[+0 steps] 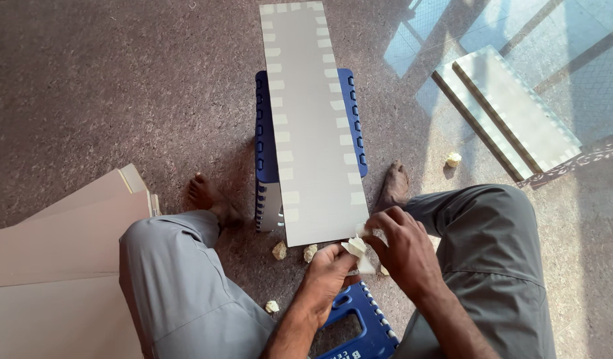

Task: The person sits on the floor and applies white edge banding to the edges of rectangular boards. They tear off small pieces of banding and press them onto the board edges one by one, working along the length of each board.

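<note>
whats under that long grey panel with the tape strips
A blue plastic stool props up the grey panel; its perforated edges show on both sides. The stool's top is covered by the panel. Crumpled tape bits lie by the near end.

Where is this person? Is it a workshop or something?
Probably a workshop floor or work site. A long grey board with tape pieces along its edges rests on a blue stool, more boards lie stacked alongside, and tape scraps litter the speckled floor.

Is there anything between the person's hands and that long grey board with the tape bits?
Nothing visible. Both hands are at the near end of the grey board, pinching peeled tape at its corner. The board rests on a blue stool.
</note>
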